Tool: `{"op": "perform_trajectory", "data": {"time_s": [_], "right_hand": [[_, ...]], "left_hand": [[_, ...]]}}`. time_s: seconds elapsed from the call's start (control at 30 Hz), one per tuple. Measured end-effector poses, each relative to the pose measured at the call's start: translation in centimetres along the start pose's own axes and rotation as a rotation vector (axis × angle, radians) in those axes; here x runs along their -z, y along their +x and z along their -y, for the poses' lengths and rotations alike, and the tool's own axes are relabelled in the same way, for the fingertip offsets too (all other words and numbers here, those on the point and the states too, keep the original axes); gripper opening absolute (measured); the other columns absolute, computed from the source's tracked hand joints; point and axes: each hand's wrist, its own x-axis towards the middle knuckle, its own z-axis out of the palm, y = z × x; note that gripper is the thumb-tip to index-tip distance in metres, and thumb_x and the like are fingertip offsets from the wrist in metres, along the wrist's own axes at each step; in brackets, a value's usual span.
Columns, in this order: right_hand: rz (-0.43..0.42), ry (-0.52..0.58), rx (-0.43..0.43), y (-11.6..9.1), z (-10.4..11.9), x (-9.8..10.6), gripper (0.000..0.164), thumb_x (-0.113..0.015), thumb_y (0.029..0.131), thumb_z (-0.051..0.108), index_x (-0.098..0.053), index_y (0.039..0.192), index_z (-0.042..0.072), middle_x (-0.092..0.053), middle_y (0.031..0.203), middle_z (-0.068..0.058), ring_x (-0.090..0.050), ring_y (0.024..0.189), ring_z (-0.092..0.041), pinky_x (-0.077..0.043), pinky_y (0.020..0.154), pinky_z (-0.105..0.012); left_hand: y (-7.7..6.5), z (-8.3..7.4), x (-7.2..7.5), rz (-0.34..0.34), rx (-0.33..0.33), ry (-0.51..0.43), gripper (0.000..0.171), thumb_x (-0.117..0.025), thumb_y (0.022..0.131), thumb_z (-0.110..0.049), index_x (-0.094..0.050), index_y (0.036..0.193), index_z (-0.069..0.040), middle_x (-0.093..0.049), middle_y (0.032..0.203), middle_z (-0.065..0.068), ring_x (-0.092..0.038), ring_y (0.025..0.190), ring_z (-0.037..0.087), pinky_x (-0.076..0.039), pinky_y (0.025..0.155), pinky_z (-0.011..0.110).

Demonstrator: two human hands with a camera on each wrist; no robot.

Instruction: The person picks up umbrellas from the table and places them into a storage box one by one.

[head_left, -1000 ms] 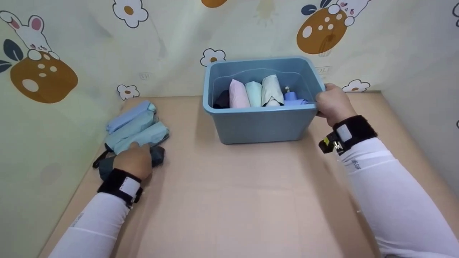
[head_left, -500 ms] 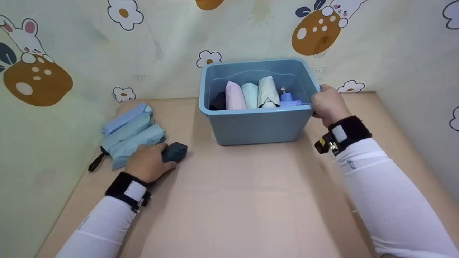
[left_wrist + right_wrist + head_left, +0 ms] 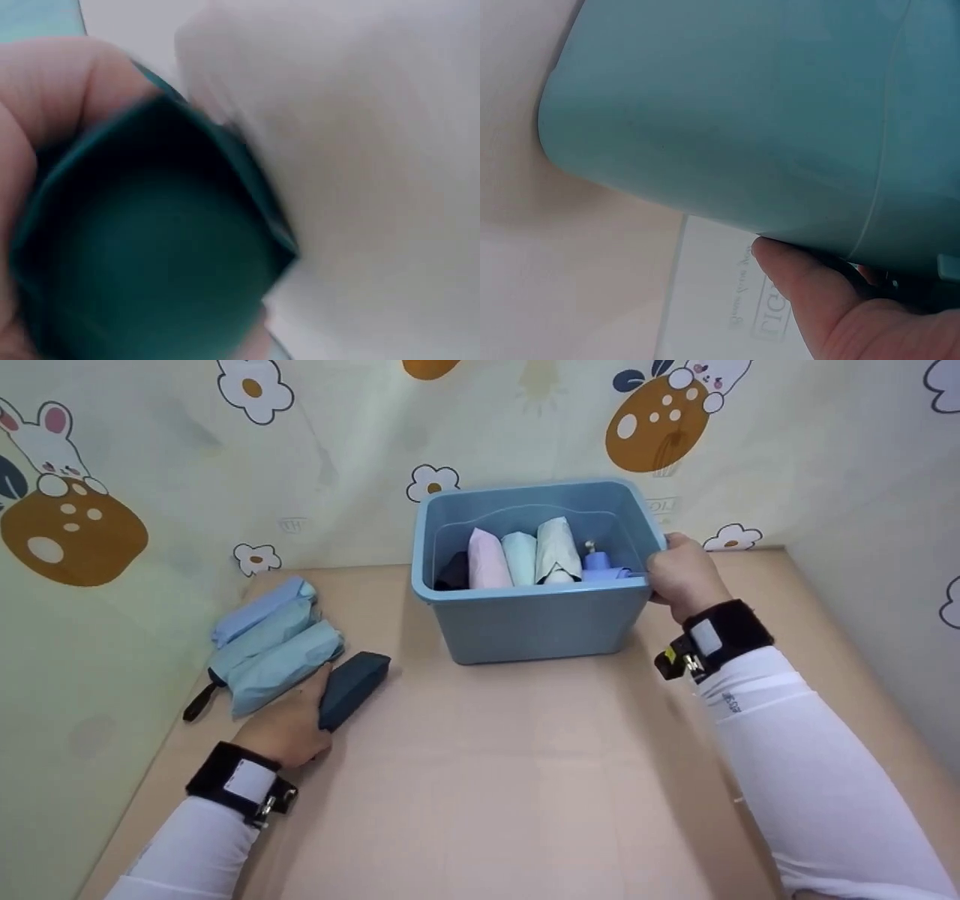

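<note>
My left hand grips a dark teal folded umbrella, which points up and to the right in the head view. Close up in the left wrist view, the dark umbrella's end faces the camera, with fingers curled around its side. My right hand holds the right end of a blue plastic bin at its rim. From the right wrist view, the thumb presses against the bin's wall. Several folded umbrellas stand in the bin, among them a pink one and a grey-white one.
Left of the bin, a periwinkle folded umbrella and two pale teal ones, the nearer beside my left hand, lie side by side. A black wrist strap sticks out from them. Patterned sheeting walls the table behind and along both sides.
My left hand has drawn the dark umbrella away from the row toward the right and turned it to point up and right. My right hand keeps its hold on the bin.
</note>
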Motion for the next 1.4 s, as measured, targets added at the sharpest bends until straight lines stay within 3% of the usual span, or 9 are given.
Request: {"op": "perform_trajectory", "data": {"time_s": [0.07, 0.2, 0.33, 0.43, 0.6, 0.83, 1.07, 1.4], "right_hand": [[-0.001, 0.000, -0.002, 0.0, -0.1, -0.1, 0.072, -0.034, 0.093, -0.004, -0.021, 0.164, -0.003, -0.028, 0.170, -0.024, -0.036, 0.153, -0.044, -0.041, 0.118, -0.060], [-0.006, -0.001, -0.003, 0.0, -0.2, -0.1, 0.071, -0.034, 0.093, -0.004, -0.023, 0.163, -0.002, -0.029, 0.169, -0.024, -0.037, 0.153, -0.044, -0.041, 0.118, -0.060], [-0.016, 0.008, 0.009, 0.1, -0.2, -0.1, 0.070, -0.034, 0.092, -0.004, -0.027, 0.162, -0.003, -0.033, 0.167, -0.024, -0.040, 0.150, -0.042, -0.043, 0.117, -0.058], [-0.019, 0.008, 0.014, 0.1, -0.2, 0.0, 0.069, -0.034, 0.092, -0.004, -0.028, 0.161, -0.003, -0.034, 0.167, -0.024, -0.041, 0.149, -0.041, -0.044, 0.116, -0.058], [-0.026, -0.007, 0.017, 0.1, -0.3, -0.1, 0.070, -0.035, 0.090, -0.005, -0.030, 0.160, -0.004, -0.036, 0.166, -0.024, -0.042, 0.148, -0.043, -0.045, 0.115, -0.060], [-0.024, -0.004, 0.015, 0.0, -0.2, -0.1, 0.073, -0.036, 0.089, -0.006, -0.028, 0.161, -0.003, -0.035, 0.167, -0.024, -0.041, 0.149, -0.044, -0.044, 0.116, -0.060], [-0.027, -0.003, 0.019, 0.1, -0.3, 0.0, 0.072, -0.036, 0.090, -0.005, -0.028, 0.161, -0.004, -0.035, 0.166, -0.024, -0.041, 0.149, -0.044, -0.044, 0.115, -0.061], [-0.032, 0.032, 0.027, 0.0, -0.2, -0.1, 0.068, -0.035, 0.090, -0.005, -0.033, 0.157, -0.005, -0.039, 0.163, -0.024, -0.045, 0.144, -0.040, -0.047, 0.113, -0.057]], "left_hand": [[-0.1, -0.4, 0.3, -0.027, -0.022, -0.034, 0.101, -0.065, 0.086, -0.003, -0.005, 0.167, 0.000, -0.039, 0.159, 0.038, -0.059, 0.126, 0.046, -0.048, 0.104, 0.060], [-0.4, -1.4, 1.5, -0.085, -0.044, -0.095, 0.092, -0.061, 0.094, -0.006, -0.006, 0.168, -0.002, -0.044, 0.154, 0.040, -0.060, 0.126, 0.051, -0.050, 0.100, 0.064], [-0.4, -3.2, 3.2, -0.175, -0.067, -0.168, 0.091, -0.061, 0.099, -0.011, -0.003, 0.169, -0.005, -0.043, 0.154, 0.041, -0.063, 0.121, 0.050, -0.054, 0.091, 0.058], [-0.1, -4.9, 4.5, -0.235, -0.084, -0.234, 0.093, -0.060, 0.099, -0.013, 0.000, 0.170, -0.012, -0.042, 0.157, 0.039, -0.065, 0.115, 0.047, -0.055, 0.083, 0.052], [1.0, -7.9, 6.4, -0.283, -0.104, -0.351, 0.092, -0.059, 0.098, -0.015, -0.003, 0.171, -0.026, -0.043, 0.159, 0.033, -0.063, 0.121, 0.045, -0.054, 0.088, 0.055], [3.0, -11.4, 8.6, -0.291, -0.091, -0.384, 0.090, -0.056, 0.097, -0.019, -0.005, 0.170, -0.032, -0.042, 0.163, 0.025, -0.061, 0.122, 0.043, -0.051, 0.096, 0.059], [5.4, -14.5, 10.5, -0.296, -0.066, -0.409, 0.088, -0.055, 0.095, -0.019, -0.010, 0.169, -0.033, -0.051, 0.155, 0.023, -0.062, 0.116, 0.039, -0.052, 0.091, 0.051], [8.8, -17.9, 11.5, -0.246, -0.036, -0.362, 0.083, -0.050, 0.097, -0.021, -0.009, 0.170, -0.029, -0.050, 0.157, 0.022, -0.060, 0.120, 0.034, -0.052, 0.098, 0.049]]}}
